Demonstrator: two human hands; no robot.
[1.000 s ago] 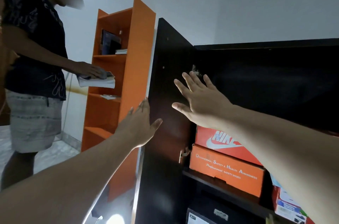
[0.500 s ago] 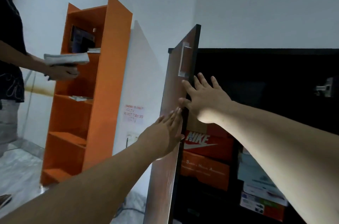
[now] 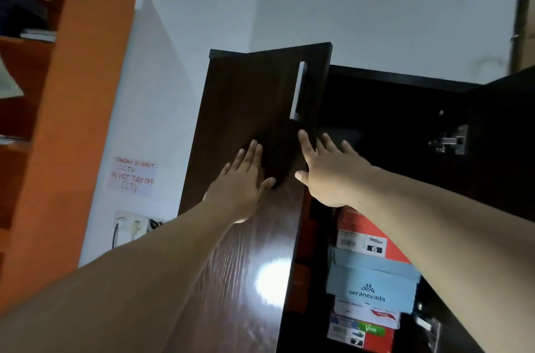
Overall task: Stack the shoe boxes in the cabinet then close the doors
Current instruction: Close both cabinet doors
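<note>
Left hand: our left hand lies flat on the outer face of the dark brown wooden left door, fingers straight and close together, holding nothing.
Right hand: our right hand is at 3 o'clock of the left one, fingers spread; the index finger touches the free edge of the door, just under the slim silver bar handle.
Door state: we judge the left door about half closed; the right door, at 3 o'clock, stands open with its metal hinge showing.
Shoe boxes: the stacked cardboard shoe boxes, red, light blue and white, stand inside the black cabinet at 5 o'clock of our hands.
Progress: stacking looks done; closing remains.
Risk one: the right fingers lie across the door edge, so a hard push may pinch them against the frame.
Risk two: if a box sticks out past the shelf front, the door may stop on it; we cannot tell this.
</note>
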